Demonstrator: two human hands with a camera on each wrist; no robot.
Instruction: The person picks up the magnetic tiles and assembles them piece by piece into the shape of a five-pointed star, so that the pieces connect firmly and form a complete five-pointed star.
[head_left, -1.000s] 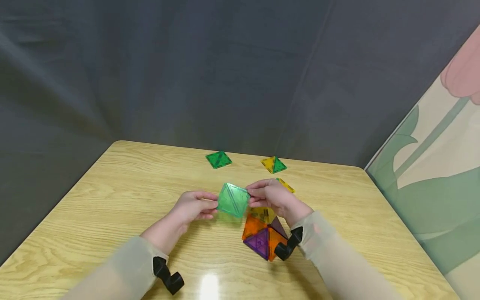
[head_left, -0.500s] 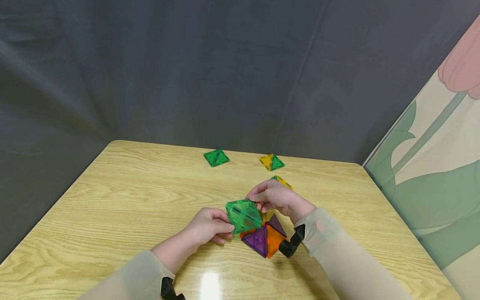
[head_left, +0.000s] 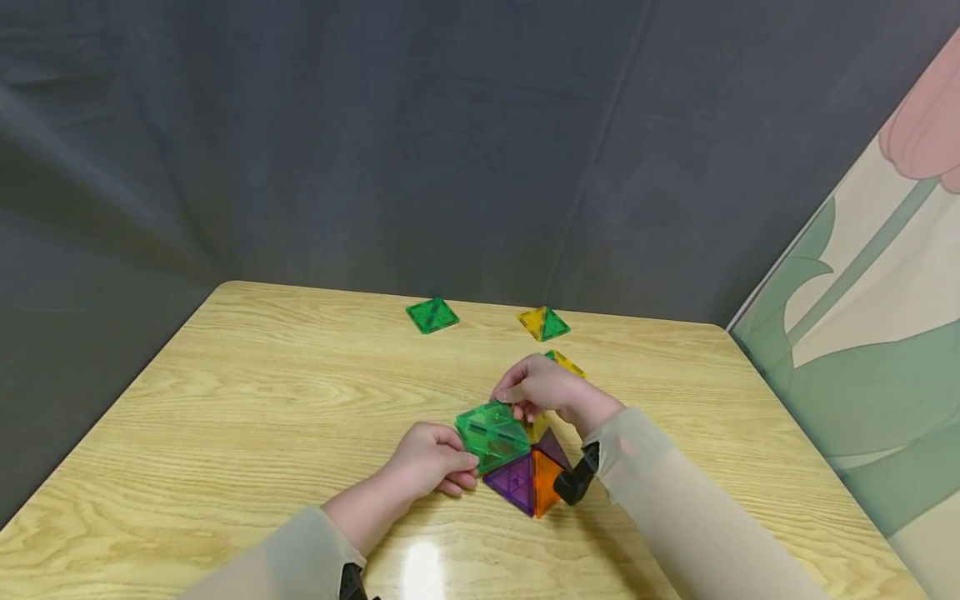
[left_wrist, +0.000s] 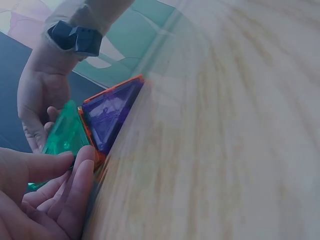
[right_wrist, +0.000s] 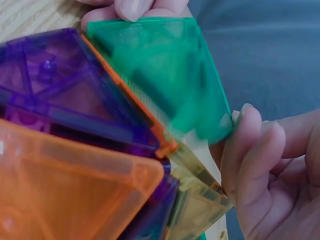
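Observation:
A green magnetic tile pair (head_left: pixel 492 436), two translucent triangles joined as a diamond, is held between both hands. My left hand (head_left: pixel 435 458) pinches its near left corner between thumb and fingers. At the far corner my right hand (head_left: pixel 543 387) grips it. The diamond lies against a raised cluster of triangular magnetic tiles, covering the cluster's left orange part in the head view. Purple (head_left: pixel 513 482), orange (head_left: pixel 547 482) and yellow (right_wrist: pixel 197 200) tiles of that cluster show. In the right wrist view, the green tiles (right_wrist: pixel 155 70) run along an orange edge beside the purple tile.
Toward the back of the wooden table (head_left: pixel 262 400) lie a green diamond (head_left: pixel 432 316) and a yellow-green pair (head_left: pixel 543 323). Another yellow-green pair (head_left: pixel 567 363) is partly hidden behind the right hand. A dark curtain (head_left: pixel 375 150) hangs behind; floral fabric (head_left: pixel 862 292) stands at right.
Both hands have brought the green tile pair down and toward the cluster, tilting it over the orange side. In the last half second it has shifted only slightly.

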